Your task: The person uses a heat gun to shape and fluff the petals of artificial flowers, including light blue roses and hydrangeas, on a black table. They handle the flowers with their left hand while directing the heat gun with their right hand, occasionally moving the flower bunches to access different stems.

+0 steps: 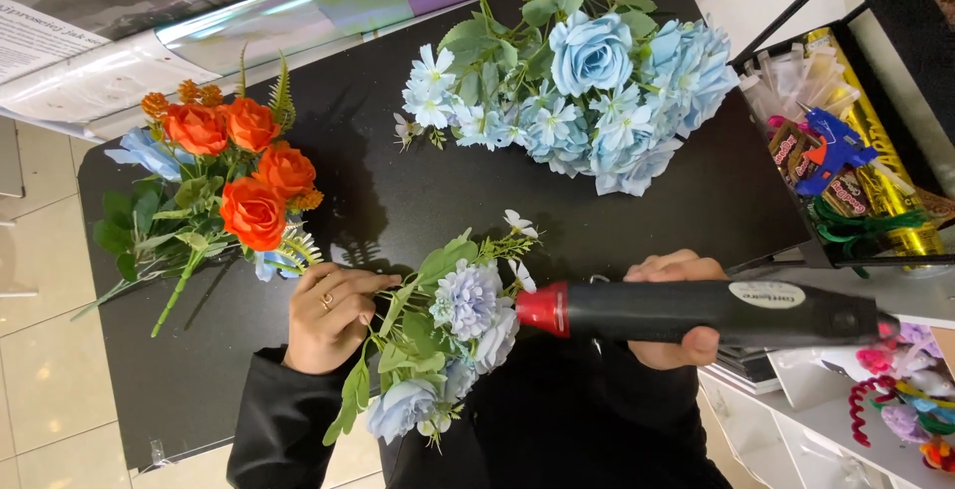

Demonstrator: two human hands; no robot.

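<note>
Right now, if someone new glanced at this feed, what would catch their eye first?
Probably the black tool with a red tip, held across the lower middle by the right hand, its tip against the pale blue flower sprig gripped by the left hand. Next, the orange rose bunch lying at the left of the black table, and the large light blue bouquet at top centre.

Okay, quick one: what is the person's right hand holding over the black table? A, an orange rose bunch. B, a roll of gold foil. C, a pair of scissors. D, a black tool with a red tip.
D: the right hand grips a black tool with a red tip, its red end pointing at the pale blue flower bunch that the left hand holds.
</note>
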